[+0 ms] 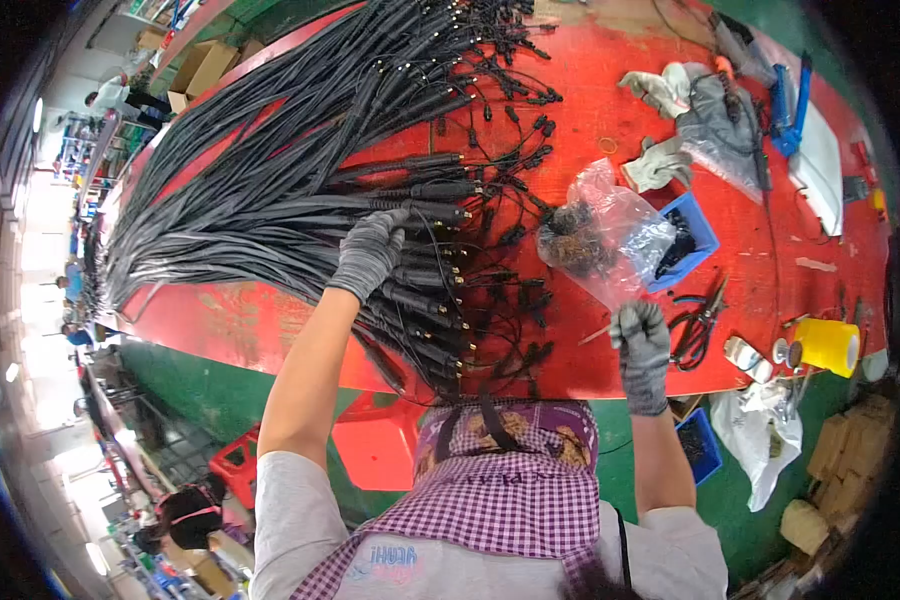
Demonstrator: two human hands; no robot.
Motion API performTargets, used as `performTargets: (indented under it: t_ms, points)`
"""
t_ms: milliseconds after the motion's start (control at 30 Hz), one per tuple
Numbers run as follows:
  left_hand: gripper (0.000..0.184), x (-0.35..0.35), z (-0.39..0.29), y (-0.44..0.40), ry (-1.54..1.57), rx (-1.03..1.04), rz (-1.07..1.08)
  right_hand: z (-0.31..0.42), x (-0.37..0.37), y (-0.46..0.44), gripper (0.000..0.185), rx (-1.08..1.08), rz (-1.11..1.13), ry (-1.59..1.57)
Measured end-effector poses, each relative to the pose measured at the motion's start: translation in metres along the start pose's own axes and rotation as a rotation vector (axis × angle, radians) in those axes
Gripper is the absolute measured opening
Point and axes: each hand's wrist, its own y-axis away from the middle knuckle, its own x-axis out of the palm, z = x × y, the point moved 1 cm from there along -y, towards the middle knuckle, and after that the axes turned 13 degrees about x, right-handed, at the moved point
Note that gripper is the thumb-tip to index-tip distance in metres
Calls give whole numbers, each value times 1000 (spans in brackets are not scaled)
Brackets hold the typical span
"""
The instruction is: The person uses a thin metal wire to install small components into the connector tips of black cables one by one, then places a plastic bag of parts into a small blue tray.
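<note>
Long black cables (pixel 240 215) lie bundled across the red table, their thick plug ends (pixel 435 290) with brass-coloured tips pointing right. Thin leads with small black connectors (pixel 515 235) run on from them. My left hand (pixel 370 252), in a grey striped glove, is closed around one cable just behind its plug end. My right hand (pixel 642 345), gloved the same way, is in a fist above the table's near edge. A thin pale rod (pixel 595 337) sticks out of it to the left; its kind cannot be made out. Black-handled cutters (pixel 698 328) lie just right of that hand.
On the red table (pixel 590 120) are a clear plastic bag (pixel 600 235) with dark small parts, a blue bin (pixel 705 240), work gloves (pixel 660 165) and a yellow tape roll (pixel 827 347). A red stool (pixel 375 440) stands below the near edge. Other people are in the left background.
</note>
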Motion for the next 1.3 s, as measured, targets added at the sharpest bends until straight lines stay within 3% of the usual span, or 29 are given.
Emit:
performTargets:
  t_ms: [67,100,167,300,333,467,600,700,933,1300]
  points:
    - [23,-26,11,21,-92,-74,22,-4,38,6,13,66,-40,-75]
    - [21,17,25,-74,-30,20,-184,39,8,-73,13,11,-47,-52]
    - [22,27,63,-92,80,-7,-158,37,32,-93,12,58,-72,-127]
    - [27,28,69,-147,-133,-124,62,32,70,-138,11,60,103,-315]
    - [32,42,82,-164,-199,-129,124,29,76,-147,10,92,1,-323]
    - [36,63,66,-208,-118,-163,242,18,82,-179,8,201,-20,-319]
    - [43,88,77,-222,-172,-86,498,26,103,-211,8,139,-250,-218]
    - [44,91,97,-223,-92,69,445,15,117,-255,9,49,-308,-112]
    - [35,63,98,-183,221,312,-19,8,178,-318,10,29,-269,-39]
    - [36,61,101,-189,305,321,-160,-4,195,-335,11,-69,-274,31]
